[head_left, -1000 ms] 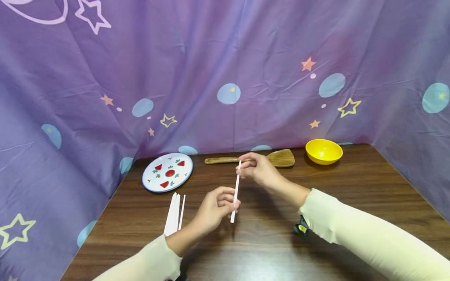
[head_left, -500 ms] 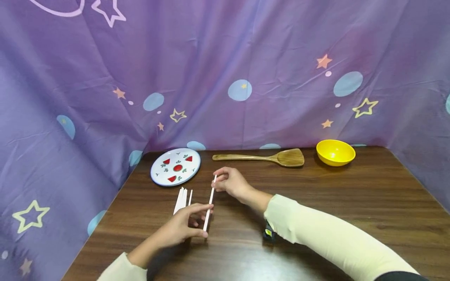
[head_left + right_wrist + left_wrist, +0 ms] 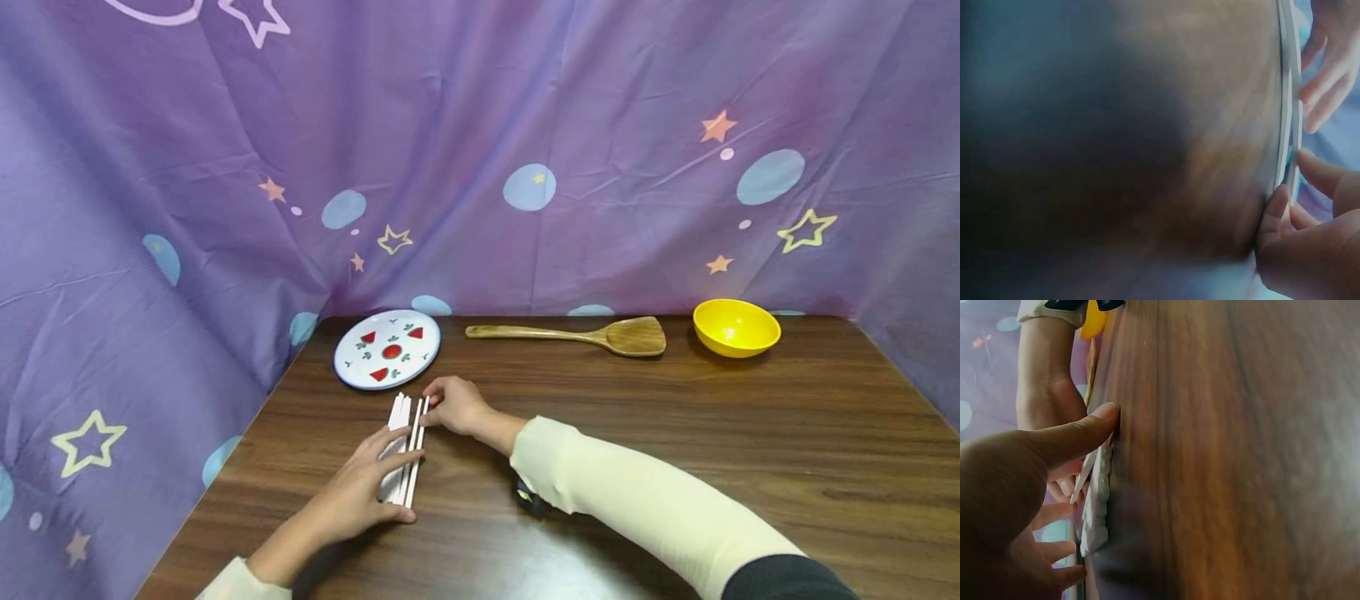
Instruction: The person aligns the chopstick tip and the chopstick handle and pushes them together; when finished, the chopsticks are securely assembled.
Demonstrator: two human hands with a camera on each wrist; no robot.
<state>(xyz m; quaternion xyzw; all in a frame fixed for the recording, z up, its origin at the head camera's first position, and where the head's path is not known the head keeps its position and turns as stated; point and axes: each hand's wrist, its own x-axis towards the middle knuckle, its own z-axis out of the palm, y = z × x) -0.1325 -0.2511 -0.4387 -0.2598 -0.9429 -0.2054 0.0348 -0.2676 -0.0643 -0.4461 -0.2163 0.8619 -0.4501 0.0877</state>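
Several white chopsticks (image 3: pixel 400 412) lie side by side on the wooden table, left of its middle. At their right edge my right hand (image 3: pixel 459 406) pinches the far end of one white chopstick (image 3: pixel 412 485) between thumb and fingers. That chopstick runs lengthwise along the others. From the near left, my left hand (image 3: pixel 358 490) spreads over the row, its fingers reaching across the chopsticks and its thumb by their near ends. In the left wrist view the thumb (image 3: pixel 1079 437) is straight and the row's white ends (image 3: pixel 1096 519) show beyond it. The left palm hides part of the row.
Just behind the chopsticks is a white plate (image 3: pixel 356 358) with watermelon pictures. A wooden spatula (image 3: pixel 636 337) lies along the table's back edge, and a yellow bowl (image 3: pixel 737 329) stands at the back right. A purple curtain (image 3: pixel 465 125) hangs behind the table (image 3: pixel 675 442).
Both hands have moved left and down with the chopstick, from above the middle of the table to the row's right edge. The left fingers have spread out over the row.
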